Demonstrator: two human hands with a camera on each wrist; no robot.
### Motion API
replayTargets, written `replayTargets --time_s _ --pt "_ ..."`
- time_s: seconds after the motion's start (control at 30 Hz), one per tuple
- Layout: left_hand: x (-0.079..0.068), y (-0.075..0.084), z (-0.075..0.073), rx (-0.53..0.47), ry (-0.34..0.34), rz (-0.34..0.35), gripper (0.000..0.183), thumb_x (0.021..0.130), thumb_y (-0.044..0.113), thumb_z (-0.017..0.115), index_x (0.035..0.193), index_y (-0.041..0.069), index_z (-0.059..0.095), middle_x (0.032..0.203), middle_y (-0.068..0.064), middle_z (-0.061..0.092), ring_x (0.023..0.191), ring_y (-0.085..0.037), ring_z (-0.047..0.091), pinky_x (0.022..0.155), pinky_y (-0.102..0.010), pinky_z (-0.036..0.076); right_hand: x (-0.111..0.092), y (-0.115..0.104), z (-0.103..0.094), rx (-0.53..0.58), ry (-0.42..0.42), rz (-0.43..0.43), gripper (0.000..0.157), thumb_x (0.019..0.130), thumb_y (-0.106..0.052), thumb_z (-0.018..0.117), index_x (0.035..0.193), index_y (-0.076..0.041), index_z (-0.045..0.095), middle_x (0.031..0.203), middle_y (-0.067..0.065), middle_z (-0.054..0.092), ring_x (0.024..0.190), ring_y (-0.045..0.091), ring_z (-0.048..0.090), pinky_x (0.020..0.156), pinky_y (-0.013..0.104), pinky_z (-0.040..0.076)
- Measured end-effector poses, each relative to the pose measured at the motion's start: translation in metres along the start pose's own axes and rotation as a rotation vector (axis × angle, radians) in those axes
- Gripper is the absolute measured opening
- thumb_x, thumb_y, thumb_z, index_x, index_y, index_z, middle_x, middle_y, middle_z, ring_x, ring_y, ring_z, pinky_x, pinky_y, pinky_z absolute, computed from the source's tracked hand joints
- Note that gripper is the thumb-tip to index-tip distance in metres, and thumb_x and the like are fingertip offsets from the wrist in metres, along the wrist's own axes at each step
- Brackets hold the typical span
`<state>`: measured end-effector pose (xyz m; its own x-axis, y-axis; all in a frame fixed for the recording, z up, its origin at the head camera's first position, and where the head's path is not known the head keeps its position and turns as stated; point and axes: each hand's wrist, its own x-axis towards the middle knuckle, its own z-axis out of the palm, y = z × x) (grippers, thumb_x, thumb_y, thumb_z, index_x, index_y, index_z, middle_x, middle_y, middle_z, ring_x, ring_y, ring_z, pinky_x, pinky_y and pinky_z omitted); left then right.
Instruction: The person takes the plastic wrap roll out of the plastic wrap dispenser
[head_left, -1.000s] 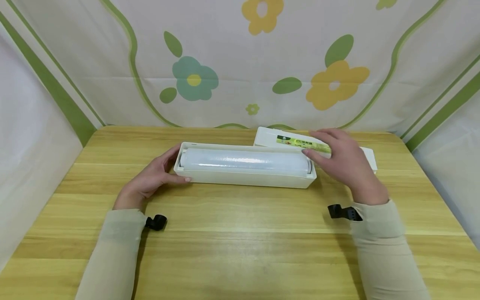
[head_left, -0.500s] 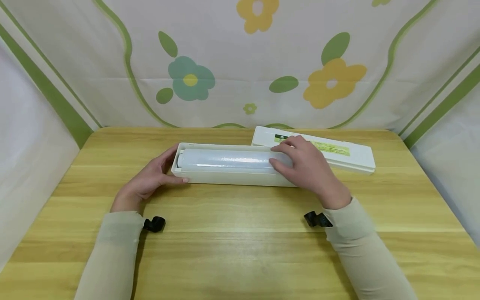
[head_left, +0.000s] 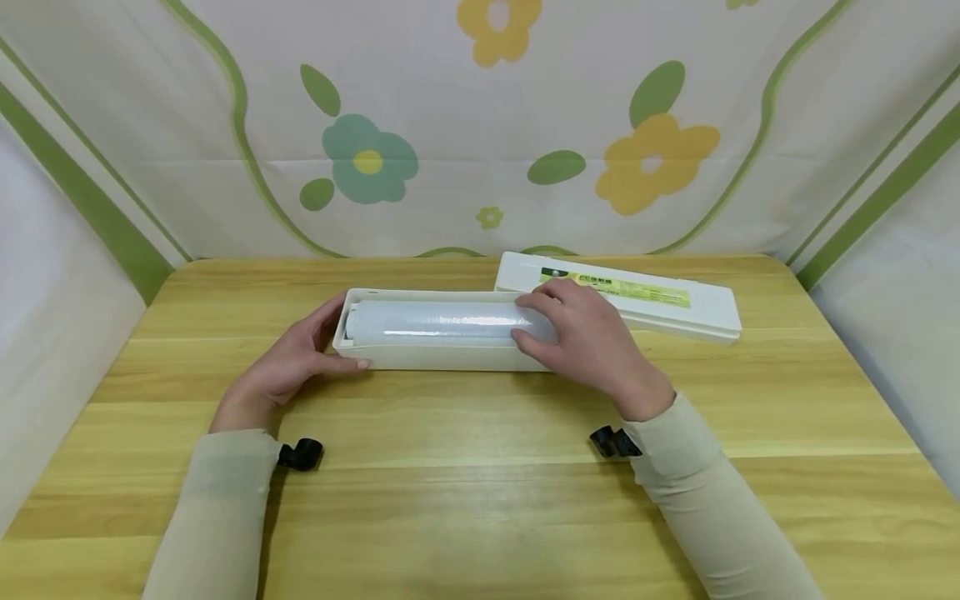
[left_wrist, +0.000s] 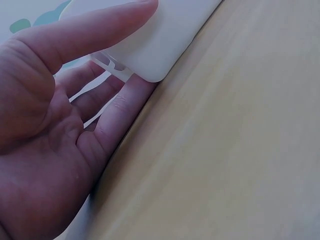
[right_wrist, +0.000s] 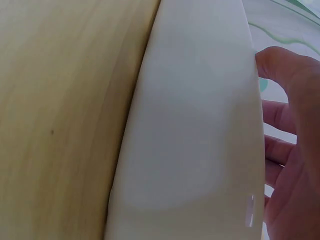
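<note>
A white, long box lies across the table, uncovered, with a roll of cling film inside it. My left hand grips the box's left end. Its thumb presses the front wall, and the other fingers reach behind the end, as the left wrist view shows. My right hand is over the roll's right part, holding it between thumb and fingers and hiding the box's right end. In the right wrist view the thumb bends over the top edge of the box's front wall.
Behind the box to the right, the white lid with a green-yellow label lies slanted on the wooden table. A flowered curtain hangs along the table's back edge. Each wrist wears a black camera mount.
My right hand has moved left from beside the lid and the box's right end onto the roll, uncovering the lid. The left hand stays on the box's left end. The head view has shifted slightly.
</note>
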<state>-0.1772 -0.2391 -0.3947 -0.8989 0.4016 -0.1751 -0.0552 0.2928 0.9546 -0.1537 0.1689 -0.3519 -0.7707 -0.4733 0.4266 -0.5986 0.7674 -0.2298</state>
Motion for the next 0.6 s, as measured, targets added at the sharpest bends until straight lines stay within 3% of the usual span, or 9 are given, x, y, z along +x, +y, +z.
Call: replayTargets --time_s 0.13,0.4,0.6 --pt "0.000 -0.001 0.000 -0.006 0.000 0.007 0.107 0.087 0.008 0.091 0.171 0.033 0.030 0.167 -0.004 0.037 0.149 -0.023 0.036 0.106 -0.015 0.045 0.001 -0.002 -0.003 0.009 -0.050 0.052 0.045 0.093 -0.044 0.084 0.123 -0.011 0.079 0.119 0.010 0.074 0.112 0.032 0.070 0.095 0.050 0.058" --pt "0.002 -0.001 0.002 -0.022 -0.002 0.016 0.106 0.086 0.006 0.090 0.170 0.031 0.032 0.164 -0.004 0.040 0.143 -0.022 0.040 0.104 -0.017 0.048 0.007 -0.005 -0.012 0.106 -0.209 0.288 0.054 0.090 -0.054 0.085 0.130 -0.018 0.078 0.136 0.007 0.073 0.130 0.032 0.065 0.106 0.054 0.054" --pt "0.000 -0.001 0.002 -0.024 -0.005 0.026 0.103 0.087 0.004 0.089 0.170 0.029 0.032 0.163 -0.005 0.041 0.142 -0.022 0.041 0.104 -0.017 0.049 0.013 -0.006 -0.015 0.143 -0.260 0.331 0.062 0.085 -0.054 0.089 0.137 -0.020 0.076 0.137 0.005 0.074 0.128 0.030 0.066 0.107 0.052 0.053"
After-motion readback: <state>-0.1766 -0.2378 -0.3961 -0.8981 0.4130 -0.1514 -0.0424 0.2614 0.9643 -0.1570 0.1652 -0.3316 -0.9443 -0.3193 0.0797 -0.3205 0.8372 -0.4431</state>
